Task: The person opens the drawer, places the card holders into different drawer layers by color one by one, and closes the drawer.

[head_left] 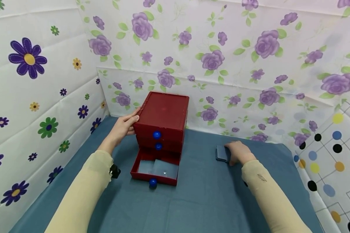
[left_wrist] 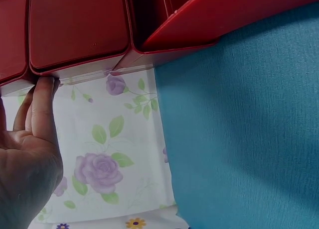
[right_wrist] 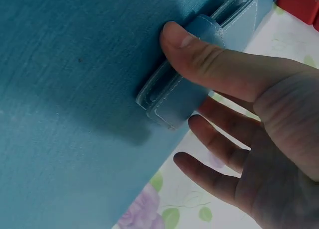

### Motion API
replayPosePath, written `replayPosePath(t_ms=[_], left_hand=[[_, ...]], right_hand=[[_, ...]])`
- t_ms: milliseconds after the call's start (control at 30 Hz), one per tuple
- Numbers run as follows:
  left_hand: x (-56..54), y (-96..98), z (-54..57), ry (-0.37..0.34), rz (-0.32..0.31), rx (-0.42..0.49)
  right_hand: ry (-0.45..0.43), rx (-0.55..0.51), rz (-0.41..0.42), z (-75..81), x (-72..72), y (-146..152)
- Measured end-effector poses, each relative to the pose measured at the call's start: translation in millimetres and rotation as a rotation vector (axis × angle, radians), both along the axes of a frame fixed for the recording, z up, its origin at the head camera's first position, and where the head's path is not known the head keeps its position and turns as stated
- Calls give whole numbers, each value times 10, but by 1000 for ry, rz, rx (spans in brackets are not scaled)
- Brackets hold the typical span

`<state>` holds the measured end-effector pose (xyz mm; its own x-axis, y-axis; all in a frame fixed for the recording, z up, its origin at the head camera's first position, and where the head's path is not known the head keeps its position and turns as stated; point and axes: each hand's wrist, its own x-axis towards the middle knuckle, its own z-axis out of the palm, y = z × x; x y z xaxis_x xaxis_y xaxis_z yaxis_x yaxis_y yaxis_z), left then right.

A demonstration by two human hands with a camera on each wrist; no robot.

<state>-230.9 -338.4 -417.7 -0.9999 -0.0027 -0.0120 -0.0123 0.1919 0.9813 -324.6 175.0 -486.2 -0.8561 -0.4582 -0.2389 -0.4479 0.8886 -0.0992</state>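
Note:
A red cabinet of small drawers (head_left: 164, 110) with blue round knobs stands left of the middle, its lowest drawer (head_left: 161, 179) pulled out. Two flat pale blue pieces (head_left: 165, 168) lie in that drawer; a small shiny dot shows on each. My left hand (head_left: 123, 127) rests against the cabinet's left side with fairly straight fingers (left_wrist: 44, 107). Over on the right, my right hand (head_left: 238, 152) holds a blue wallet (head_left: 221, 153) on the table. In the right wrist view, the thumb lies across the stitched wallet (right_wrist: 174, 102) near its strap, and the other fingers are on its far side.
A blue cloth (head_left: 198, 197) covers the table. Behind it hangs a white sheet with purple roses (head_left: 211, 60). A daisy-patterned sheet (head_left: 29, 97) closes the left side, a dotted sheet (head_left: 335, 168) the right.

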Motion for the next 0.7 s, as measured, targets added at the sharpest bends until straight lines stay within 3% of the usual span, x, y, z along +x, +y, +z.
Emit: replayPosePath(t_ms=[333,700], left_hand=[[1,-14,-9,3,3,-12],[-8,-24,-20,7,2,-10]], right_hand=[[-43,-42,-24,-85,-23,146],[-34,-46,-15,-103,111,236]])
